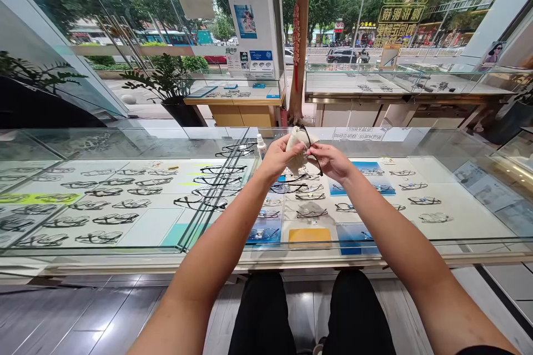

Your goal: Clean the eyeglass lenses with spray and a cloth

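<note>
Above the glass counter, my left hand (280, 156) is closed around a pale cream cloth (296, 163), thumb on top, with the cloth bunched against a pair of eyeglasses (320, 165). My right hand (333, 162) pinches the dark frame of these eyeglasses, whose lenses are largely hidden by cloth and fingers. Just left of the cloth, a small white spray bottle (261, 146) stands upright on the counter, partly behind my left hand. Several dark-framed glasses (220, 180) lie in a column to the left of my left forearm.
The long glass display counter (245, 249) holds rows of eyeglasses, blue cards (362, 170) and a yellow card (310, 237). Beyond it are a wooden post (300, 39), a potted plant (177, 97) and more display cases (245, 102) by the windows.
</note>
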`<state>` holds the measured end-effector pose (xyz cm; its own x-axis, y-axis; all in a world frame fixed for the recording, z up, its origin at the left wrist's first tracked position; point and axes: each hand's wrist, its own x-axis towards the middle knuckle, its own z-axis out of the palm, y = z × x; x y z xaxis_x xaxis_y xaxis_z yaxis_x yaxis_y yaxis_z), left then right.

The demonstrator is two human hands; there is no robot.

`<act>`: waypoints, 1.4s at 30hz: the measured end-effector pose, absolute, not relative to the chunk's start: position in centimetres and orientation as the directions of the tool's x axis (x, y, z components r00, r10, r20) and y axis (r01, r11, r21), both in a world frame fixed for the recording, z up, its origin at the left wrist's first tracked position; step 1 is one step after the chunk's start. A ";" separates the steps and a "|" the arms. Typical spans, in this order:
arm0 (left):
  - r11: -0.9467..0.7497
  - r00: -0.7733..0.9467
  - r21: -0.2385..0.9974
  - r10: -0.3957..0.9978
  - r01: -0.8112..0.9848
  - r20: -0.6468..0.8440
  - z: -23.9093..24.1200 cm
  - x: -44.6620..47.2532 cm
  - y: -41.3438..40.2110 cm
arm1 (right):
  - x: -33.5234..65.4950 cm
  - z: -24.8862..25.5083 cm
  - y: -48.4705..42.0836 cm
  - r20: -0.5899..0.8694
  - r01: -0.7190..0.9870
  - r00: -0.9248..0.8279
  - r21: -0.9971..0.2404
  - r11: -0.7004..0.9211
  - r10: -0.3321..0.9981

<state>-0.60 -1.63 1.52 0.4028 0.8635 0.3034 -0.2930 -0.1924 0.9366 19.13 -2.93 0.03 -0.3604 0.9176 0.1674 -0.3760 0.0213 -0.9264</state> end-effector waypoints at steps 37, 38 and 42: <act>-0.253 0.332 0.919 0.876 -0.303 0.351 1.3 -0.3 -1.1 | 18.6 0.2 -3.5 0.170 -0.332 -0.405 -0.943 0.029 0.898; -0.230 0.367 0.921 0.865 -0.315 0.341 1.4 -0.5 -1.1 | 18.8 0.2 -3.5 0.170 -0.342 -0.393 -0.939 0.028 0.904; -0.211 0.398 0.925 0.855 -0.317 0.332 1.9 -0.5 -1.8 | 18.8 0.2 -3.4 0.169 -0.376 -0.391 -0.927 0.010 0.905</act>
